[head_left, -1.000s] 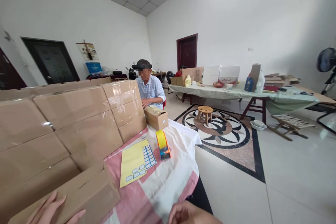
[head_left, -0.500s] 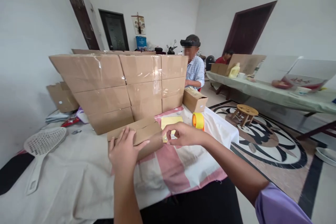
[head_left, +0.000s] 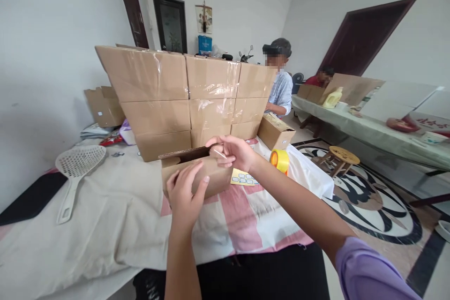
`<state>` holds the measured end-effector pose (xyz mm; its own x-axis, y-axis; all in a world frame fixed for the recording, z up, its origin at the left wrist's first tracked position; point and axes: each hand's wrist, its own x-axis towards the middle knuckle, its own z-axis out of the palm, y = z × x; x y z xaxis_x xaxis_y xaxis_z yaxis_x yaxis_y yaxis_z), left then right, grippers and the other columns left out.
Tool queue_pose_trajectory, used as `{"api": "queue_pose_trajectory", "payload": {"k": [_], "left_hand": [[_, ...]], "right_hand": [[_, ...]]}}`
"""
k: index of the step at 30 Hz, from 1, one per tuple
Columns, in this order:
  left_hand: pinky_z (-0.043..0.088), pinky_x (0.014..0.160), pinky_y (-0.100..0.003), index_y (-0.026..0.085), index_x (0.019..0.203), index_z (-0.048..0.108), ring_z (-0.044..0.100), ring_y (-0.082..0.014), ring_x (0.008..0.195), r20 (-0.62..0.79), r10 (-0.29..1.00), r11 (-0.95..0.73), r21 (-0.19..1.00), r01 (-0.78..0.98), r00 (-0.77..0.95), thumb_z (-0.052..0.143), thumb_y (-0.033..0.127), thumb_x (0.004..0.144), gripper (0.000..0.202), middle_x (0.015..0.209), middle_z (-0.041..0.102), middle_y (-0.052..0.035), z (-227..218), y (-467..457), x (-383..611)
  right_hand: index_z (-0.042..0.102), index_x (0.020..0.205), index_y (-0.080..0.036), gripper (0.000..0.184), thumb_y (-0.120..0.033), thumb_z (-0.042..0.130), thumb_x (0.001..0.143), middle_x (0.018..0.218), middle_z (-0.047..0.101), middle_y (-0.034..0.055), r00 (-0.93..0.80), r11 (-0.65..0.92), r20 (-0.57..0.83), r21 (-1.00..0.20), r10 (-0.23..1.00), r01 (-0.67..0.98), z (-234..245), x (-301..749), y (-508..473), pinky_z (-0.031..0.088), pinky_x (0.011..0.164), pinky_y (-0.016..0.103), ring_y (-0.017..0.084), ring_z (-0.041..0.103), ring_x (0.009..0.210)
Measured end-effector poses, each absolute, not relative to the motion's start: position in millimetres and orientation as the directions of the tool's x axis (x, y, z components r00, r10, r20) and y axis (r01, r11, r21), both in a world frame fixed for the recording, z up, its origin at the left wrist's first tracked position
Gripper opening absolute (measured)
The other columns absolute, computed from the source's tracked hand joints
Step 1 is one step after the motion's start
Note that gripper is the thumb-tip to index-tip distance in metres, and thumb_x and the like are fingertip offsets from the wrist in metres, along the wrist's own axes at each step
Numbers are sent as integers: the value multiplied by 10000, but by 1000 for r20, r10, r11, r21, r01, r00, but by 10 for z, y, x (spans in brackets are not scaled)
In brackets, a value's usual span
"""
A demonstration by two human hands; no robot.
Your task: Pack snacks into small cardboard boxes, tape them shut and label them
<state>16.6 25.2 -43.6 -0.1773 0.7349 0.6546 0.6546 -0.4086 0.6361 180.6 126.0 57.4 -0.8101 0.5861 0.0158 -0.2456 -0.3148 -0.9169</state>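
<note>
A small brown cardboard box stands on the cloth in front of me, its top open and a back flap raised. My left hand lies against the front wall of this box, fingers spread and thumb apart. At the right end of the box, my right hand has curled fingers closed at the edge of the opening, seemingly on a flap; the fingertips partly hide it. A sheet of labels lies just right of the box. Farther right is a yellow and orange tape roll.
Stacked taped cartons form a wall behind the box. Another small carton stands to their right. A white slotted scoop lies at left on the cloth. A person in a cap sits beyond the cartons.
The box top, closed before, now gapes with its back flap up. My right hand has moved from the box's right end up to its opening. The view has shifted somewhat.
</note>
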Motion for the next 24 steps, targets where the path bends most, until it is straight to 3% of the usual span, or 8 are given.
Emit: {"api": "queue_pose_trajectory", "payload": {"k": [3, 6, 8, 11, 14, 17, 20, 24], "left_hand": [[447, 1091, -430, 307, 1313, 634, 638, -245, 1229, 569, 777, -469, 809, 355, -270, 585, 407, 971, 360, 1305, 706, -43, -414, 174, 242], [561, 898, -325, 257, 1205, 672, 720, -201, 970, 453, 819, -441, 890, 119, -353, 686, 390, 913, 321, 1001, 766, -29, -392, 110, 312], [572, 797, -283, 232, 1141, 673, 708, -167, 803, 419, 816, -427, 901, 73, -399, 725, 376, 882, 300, 827, 732, -1, -376, 66, 327], [573, 713, -257, 227, 1143, 643, 674, -149, 729, 393, 809, -416, 908, 47, -437, 737, 376, 865, 329, 774, 693, 13, -350, -4, 314], [581, 675, -262, 224, 1143, 625, 672, -155, 719, 347, 824, -369, 929, 41, -448, 742, 405, 859, 356, 791, 700, 1, -324, -53, 329], [588, 637, -276, 216, 1162, 606, 680, -165, 691, 280, 846, -313, 950, 3, -455, 743, 451, 857, 409, 839, 735, -27, -305, -61, 384], [613, 618, -334, 235, 1309, 559, 680, -167, 608, 208, 884, -231, 973, -5, -420, 693, 510, 888, 521, 1000, 773, -76, -294, -61, 409], [622, 675, -375, 309, 1403, 546, 695, -172, 583, 213, 862, -140, 972, 187, -459, 617, 527, 935, 521, 1094, 775, -56, -277, -103, 373]], "right_hand": [[644, 1079, -177, 267, -348, 474, 964, 592, 386, -94, -857, -351, 31, -904, 515, -243, 485, 1792, 1158, 216, 450, 202, 53, 108, 414], [641, 1086, -191, 244, -315, 637, 875, 574, 372, -118, -862, -268, 60, -938, 503, -221, 420, 1762, 1064, 217, 450, 198, 46, 111, 426], [647, 1064, -183, 276, -273, 718, 813, 600, 445, -109, -811, -91, 107, -977, 576, -193, 445, 1772, 1033, 236, 451, 198, 45, 202, 434], [645, 1077, -163, 310, -223, 751, 793, 748, 628, -40, -735, 271, 250, -958, 630, -93, 594, 1853, 1035, 376, 569, 207, 82, 492, 596], [637, 1138, -160, 245, -216, 659, 899, 814, 679, -4, -755, 577, 340, -814, 561, 62, 798, 1939, 1035, 438, 702, 247, 122, 579, 728], [632, 1206, -188, 245, -178, 551, 974, 863, 687, 1, -769, 784, 389, -579, 508, 225, 947, 1948, 1008, 436, 712, 263, 136, 590, 747], [612, 1260, -208, 297, -134, 499, 995, 918, 688, 23, -799, 903, 441, -320, 410, 287, 999, 1913, 975, 454, 770, 295, 176, 619, 860], [600, 1269, -204, 292, -162, 419, 1045, 1031, 679, 87, -807, 957, 518, -98, 283, 273, 983, 1954, 919, 480, 824, 346, 226, 603, 981]]}}
